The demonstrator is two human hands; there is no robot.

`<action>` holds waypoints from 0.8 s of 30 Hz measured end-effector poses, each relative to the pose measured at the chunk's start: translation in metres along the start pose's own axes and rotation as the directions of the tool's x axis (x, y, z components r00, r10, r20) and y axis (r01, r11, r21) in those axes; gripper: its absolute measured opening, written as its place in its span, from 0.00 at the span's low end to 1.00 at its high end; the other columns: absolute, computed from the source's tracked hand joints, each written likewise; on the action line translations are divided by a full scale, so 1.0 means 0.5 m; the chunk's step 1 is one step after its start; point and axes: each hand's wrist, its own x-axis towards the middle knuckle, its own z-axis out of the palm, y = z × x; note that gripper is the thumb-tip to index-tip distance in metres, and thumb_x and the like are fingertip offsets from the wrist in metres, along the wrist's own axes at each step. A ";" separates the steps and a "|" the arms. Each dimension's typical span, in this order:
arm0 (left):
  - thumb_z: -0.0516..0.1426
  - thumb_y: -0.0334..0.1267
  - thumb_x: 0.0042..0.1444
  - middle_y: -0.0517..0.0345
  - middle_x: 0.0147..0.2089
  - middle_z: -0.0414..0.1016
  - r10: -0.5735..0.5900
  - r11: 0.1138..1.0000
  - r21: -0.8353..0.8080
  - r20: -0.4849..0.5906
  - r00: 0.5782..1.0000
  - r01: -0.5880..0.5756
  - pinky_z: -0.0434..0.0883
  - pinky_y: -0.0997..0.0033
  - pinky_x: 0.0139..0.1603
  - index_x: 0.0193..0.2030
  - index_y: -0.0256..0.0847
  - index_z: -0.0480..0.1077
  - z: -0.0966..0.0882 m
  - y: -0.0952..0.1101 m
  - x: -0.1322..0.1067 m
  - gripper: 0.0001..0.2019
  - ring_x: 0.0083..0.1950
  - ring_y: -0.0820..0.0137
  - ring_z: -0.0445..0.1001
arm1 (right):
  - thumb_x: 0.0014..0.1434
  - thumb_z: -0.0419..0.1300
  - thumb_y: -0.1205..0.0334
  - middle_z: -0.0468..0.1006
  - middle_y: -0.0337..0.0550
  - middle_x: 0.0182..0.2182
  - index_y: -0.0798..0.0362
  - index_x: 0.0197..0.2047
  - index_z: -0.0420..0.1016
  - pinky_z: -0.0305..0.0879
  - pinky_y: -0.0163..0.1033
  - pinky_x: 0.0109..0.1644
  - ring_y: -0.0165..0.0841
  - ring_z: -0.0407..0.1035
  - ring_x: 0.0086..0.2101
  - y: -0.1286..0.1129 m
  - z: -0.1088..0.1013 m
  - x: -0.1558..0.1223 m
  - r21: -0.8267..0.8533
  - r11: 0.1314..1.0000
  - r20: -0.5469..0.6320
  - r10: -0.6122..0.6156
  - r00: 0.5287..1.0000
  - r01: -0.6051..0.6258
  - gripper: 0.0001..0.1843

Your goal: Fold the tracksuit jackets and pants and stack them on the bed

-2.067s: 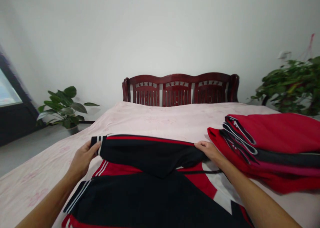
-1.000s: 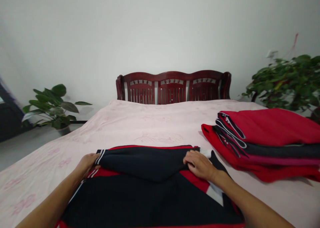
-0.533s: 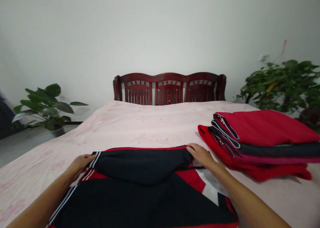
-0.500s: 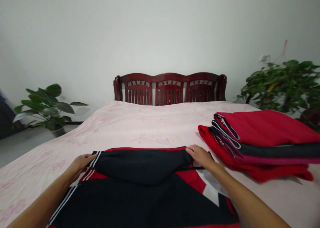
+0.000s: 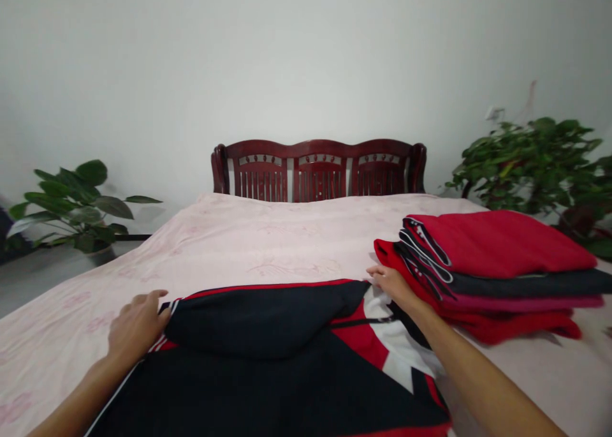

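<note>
A black, red and white jacket [image 5: 287, 386] lies spread on the pink bed sheet [image 5: 268, 245] in front of me. One black sleeve [image 5: 258, 316] is folded across its top. My left hand [image 5: 136, 325] lies over the striped cuff at the sleeve's left end, fingers curled on it. My right hand [image 5: 392, 282] rests palm down, fingers stretched out, on the jacket's white and red shoulder. That spot is at the sleeve's right end, just beside a stack of folded red and black clothes [image 5: 492, 271].
A dark red wooden headboard [image 5: 318, 172] stands at the far end of the bed against a white wall. A leafy potted plant [image 5: 76, 204] sits on the floor at the left. A larger bushy plant [image 5: 535, 162] is at the right, behind the stack.
My hands have moved apart along the folded sleeve. The left slid back over the cuff and the right shifted off the black sleeve towards the stack. The view has drifted slightly to the right.
</note>
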 end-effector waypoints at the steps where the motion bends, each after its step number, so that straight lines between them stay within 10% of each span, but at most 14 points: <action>1: 0.57 0.50 0.47 0.44 0.45 0.77 0.114 0.993 0.045 -0.027 0.993 -0.113 0.70 0.52 0.49 0.43 0.41 0.73 0.004 0.031 -0.011 0.19 0.50 0.47 0.74 | 0.56 0.52 0.61 0.81 0.52 0.44 0.54 0.44 0.79 0.71 0.41 0.44 0.39 0.76 0.41 0.001 -0.002 0.001 -0.005 1.000 0.014 -0.020 1.000 0.020 0.18; 5: 0.54 0.45 0.56 0.53 0.47 0.79 0.374 0.927 -0.111 0.225 0.900 -0.358 0.70 0.58 0.57 0.45 0.45 0.76 0.062 0.179 -0.094 0.15 0.50 0.58 0.76 | 0.54 0.55 0.62 0.82 0.47 0.45 0.51 0.42 0.81 0.68 0.44 0.55 0.39 0.74 0.47 -0.018 0.009 -0.002 -0.032 0.992 0.124 -0.117 0.985 0.121 0.16; 11: 0.56 0.47 0.60 0.52 0.71 0.61 0.577 0.798 -0.199 0.523 0.627 -0.569 0.56 0.47 0.71 0.67 0.54 0.62 0.180 0.306 -0.226 0.28 0.72 0.55 0.56 | 0.53 0.56 0.61 0.83 0.43 0.39 0.49 0.36 0.83 0.68 0.43 0.53 0.38 0.75 0.42 -0.046 0.021 -0.004 -0.060 0.970 0.291 -0.208 0.934 0.235 0.14; 17: 0.56 0.44 0.61 0.49 0.75 0.51 0.606 0.732 -0.117 0.563 0.562 -0.671 0.47 0.33 0.69 0.69 0.61 0.57 0.222 0.304 -0.257 0.29 0.75 0.48 0.46 | 0.43 0.51 0.72 0.82 0.43 0.40 0.51 0.40 0.82 0.69 0.39 0.49 0.35 0.75 0.41 -0.025 0.004 0.003 -0.072 0.964 0.353 -0.215 0.910 0.256 0.24; 24: 0.57 0.40 0.60 0.52 0.73 0.55 0.639 0.712 -0.124 0.524 0.563 -0.691 0.48 0.32 0.69 0.64 0.60 0.63 0.218 0.295 -0.267 0.25 0.74 0.48 0.48 | 0.51 0.55 0.68 0.77 0.42 0.37 0.50 0.34 0.81 0.65 0.38 0.49 0.33 0.71 0.39 -0.015 0.021 0.000 -0.177 0.952 0.198 -0.215 0.956 0.250 0.13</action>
